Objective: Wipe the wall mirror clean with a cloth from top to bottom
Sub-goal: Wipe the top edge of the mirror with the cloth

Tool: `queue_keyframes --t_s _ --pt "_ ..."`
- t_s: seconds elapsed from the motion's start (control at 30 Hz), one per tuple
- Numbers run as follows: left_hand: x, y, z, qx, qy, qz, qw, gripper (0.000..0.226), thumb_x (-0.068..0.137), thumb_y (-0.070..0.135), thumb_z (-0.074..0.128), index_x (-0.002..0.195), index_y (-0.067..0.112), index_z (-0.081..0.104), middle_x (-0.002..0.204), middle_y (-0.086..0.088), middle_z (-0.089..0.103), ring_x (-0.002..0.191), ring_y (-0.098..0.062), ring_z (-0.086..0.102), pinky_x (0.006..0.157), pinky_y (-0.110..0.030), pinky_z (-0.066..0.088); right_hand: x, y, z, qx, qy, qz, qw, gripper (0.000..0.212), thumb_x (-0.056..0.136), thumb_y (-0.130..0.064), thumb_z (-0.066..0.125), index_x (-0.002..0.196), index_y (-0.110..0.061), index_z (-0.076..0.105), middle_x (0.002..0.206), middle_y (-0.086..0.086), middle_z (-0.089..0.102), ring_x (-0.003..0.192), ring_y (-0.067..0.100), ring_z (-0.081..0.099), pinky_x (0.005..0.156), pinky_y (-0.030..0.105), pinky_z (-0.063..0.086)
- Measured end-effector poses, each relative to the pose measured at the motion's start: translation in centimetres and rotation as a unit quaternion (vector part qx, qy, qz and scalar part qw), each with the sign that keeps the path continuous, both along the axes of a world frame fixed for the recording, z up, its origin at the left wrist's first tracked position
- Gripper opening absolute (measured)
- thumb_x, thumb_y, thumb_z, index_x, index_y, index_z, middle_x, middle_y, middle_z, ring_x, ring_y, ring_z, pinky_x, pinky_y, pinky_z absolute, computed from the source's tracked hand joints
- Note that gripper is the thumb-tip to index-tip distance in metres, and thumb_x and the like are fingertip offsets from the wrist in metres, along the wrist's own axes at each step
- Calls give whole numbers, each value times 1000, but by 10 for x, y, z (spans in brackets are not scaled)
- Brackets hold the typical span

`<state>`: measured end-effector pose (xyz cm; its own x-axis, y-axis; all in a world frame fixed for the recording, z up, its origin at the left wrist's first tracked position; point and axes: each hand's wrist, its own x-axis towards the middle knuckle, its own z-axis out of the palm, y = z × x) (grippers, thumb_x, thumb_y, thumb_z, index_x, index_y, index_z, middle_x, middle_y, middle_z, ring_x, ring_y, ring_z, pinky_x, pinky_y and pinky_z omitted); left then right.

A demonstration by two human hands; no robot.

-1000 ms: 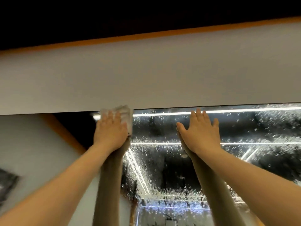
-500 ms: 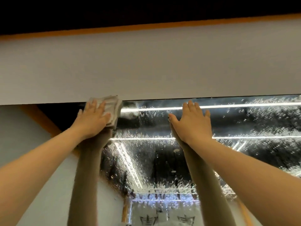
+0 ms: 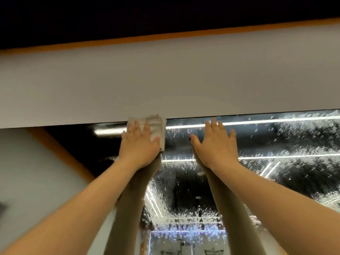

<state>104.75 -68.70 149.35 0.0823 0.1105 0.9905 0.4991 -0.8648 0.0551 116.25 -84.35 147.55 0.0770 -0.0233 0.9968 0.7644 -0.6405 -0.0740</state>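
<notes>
Both arms reach up to the top edge of the wall mirror (image 3: 257, 144), w/ the head cam looking steeply upward. Left hand (image 3: 138, 148) lies flat, fingers straight and a little spread, pressing a folded whitish cloth (image 3: 156, 124) against the glass right at the mirror's upper edge, where it meets the grey wall panel (image 3: 165, 76). Cloth sticks out above and to the right of the fingers; its top edge overlaps the panel's lower border slightly. Right hand (image 3: 216, 144) is apart from the cloth, to its right, palm flat on the glass, fingers straight and fanned, thumb out to the left, holding nothing. Glass right of the cloth and below both hands is covered in fine droplets, w/ bright ceiling light strips reflected through them. Left of the cloth the mirror looks dark and mostly droplet-free. Orange trim (image 3: 165, 36) runs above the grey panel; both forearms are reflected in the glass.
</notes>
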Motion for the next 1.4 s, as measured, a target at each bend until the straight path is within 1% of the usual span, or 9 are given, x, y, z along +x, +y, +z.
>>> queue_keyframes --t_s 0.2,0.47,0.67,0.8,0.9,1.03,1.13,1.3,1.4 --pt "-13 17 5 33 76 8 997 65 104 43 22 154 18 -10 161 -9 -17 148 -22 -17 118 -43 -6 1 -2 0 -1 -3 5 1000 71 101 -55 24 155 -12 10 163 5 4 150 20 0 119 47 2" --pt "-53 74 2 -60 -15 16 998 60 104 38 21 155 18 -4 163 -8 -9 149 -22 -13 118 -47 -5 4 -3 0 -1 -8 13 1000 70 101 -54 24 156 -12 9 163 5 4 150 20 0 119 47 2" --pt "-39 46 -8 -104 -76 -15 992 61 103 37 25 156 14 5 162 -14 -3 149 -27 -11 119 -48 -4 3 -2 -1 -1 -7 1 1000 69 102 -52 22 156 -12 6 163 5 3 150 21 -2 119 47 -1" --pt "15 -26 -21 28 -28 20 999 60 103 34 27 154 8 9 161 -17 1 148 -34 -8 118 -46 7 2 -1 0 -1 -5 2 1000 70 102 -52 22 156 -11 5 163 5 2 150 21 -3 119 47 -1" --pt "32 -42 -16 36 27 -27 999 66 103 43 21 155 14 -6 161 -15 -15 148 -29 -17 119 -43 -5 2 -2 0 -3 -1 -2 1000 69 102 -52 23 156 -12 6 164 5 1 150 20 -3 120 47 0" --pt "11 -16 -7 60 76 15 995 64 104 46 16 154 17 -10 161 -11 -16 148 -25 -14 118 -43 -7 1 -3 0 -9 -1 -4 1000 69 102 -52 23 156 -13 7 164 4 2 150 19 -2 120 46 1" --pt "-18 14 0 16 67 38 997 63 104 45 16 154 16 -10 162 -10 -13 149 -24 -10 118 -46 -4 1 -5 -2 -13 1 -4 1000 68 102 -52 22 156 -13 6 164 3 1 150 19 -2 120 44 0" --pt "-77 90 0 -128 -23 19 991 62 104 45 18 155 17 -4 163 -9 -9 149 -23 -10 119 -46 -3 1 -5 -2 -17 -1 -7 1000 69 102 -52 21 156 -13 4 164 3 -1 150 19 -3 120 44 -1" --pt "-73 90 -3 -147 -68 7 987 63 104 43 19 156 13 -1 162 -15 -6 149 -30 -9 119 -45 -1 1 -4 -3 -14 -1 -6 1000 68 102 -51 21 156 -13 5 164 3 0 150 19 -3 120 44 -1"
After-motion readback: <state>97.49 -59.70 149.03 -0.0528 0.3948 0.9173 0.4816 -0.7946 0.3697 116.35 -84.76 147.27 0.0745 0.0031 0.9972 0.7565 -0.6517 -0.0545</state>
